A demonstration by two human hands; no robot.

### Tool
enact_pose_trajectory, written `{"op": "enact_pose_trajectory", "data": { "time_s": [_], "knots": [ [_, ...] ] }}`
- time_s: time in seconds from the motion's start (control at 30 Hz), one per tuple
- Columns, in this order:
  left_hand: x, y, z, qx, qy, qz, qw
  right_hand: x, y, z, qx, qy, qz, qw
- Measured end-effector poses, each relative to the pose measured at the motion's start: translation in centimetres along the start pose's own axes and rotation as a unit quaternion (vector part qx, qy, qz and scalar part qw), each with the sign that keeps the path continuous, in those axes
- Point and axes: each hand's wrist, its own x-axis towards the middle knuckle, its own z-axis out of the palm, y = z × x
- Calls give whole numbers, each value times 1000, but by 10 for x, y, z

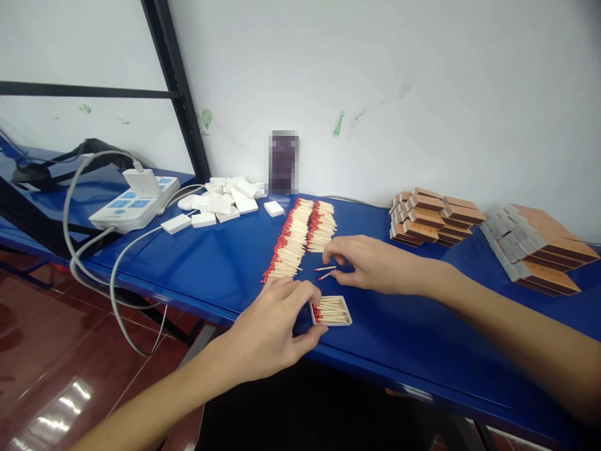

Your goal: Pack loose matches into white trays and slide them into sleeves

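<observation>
A small white tray (348,321) full of red-tipped matches lies near the table's front edge. My left hand (282,326) grips its left end between thumb and fingers. Just above the tray, my right hand (370,263) is bent over two loose matches (325,269), with their pale ends at its fingertips. Two long rows of matches lie behind my hands: a longer left row (290,241) and a shorter right row (321,227), their red heads toward the left.
White empty-looking trays (230,197) are heaped at the back left, beside a power strip (136,203) with white cables. Stacked matchbox sleeves (429,216) and larger grey-ended boxes (539,244) stand at the right. A blurred dark object (283,161) leans on the wall.
</observation>
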Motion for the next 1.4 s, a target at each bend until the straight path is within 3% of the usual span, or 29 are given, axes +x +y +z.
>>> {"op": "enact_pose_trajectory", "data": {
  "time_s": [0.4, 0.77, 0.97, 1.2, 1.4],
  "knots": [
    [0, 1, 0, 2, 14, -13, 1000, -11, -8, -18, 34, -55, -12, 998],
    [1, 1, 0, 14, 26, 8, 1000, -22, -37, -22, 84, -94, -27, 992],
    [1, -1, -1, 40, -10, 50, 998, -8, -16, -12, 20, 1, -23, 1000],
    [0, -2, 1, 53, 0, 53, 997, -1, -1, -1, 9, -35, -29, 999],
    [0, 1, -3, 104, -28, 85, 991, -12, -3, -20, 13, -60, 0, 998]
  ]
}}
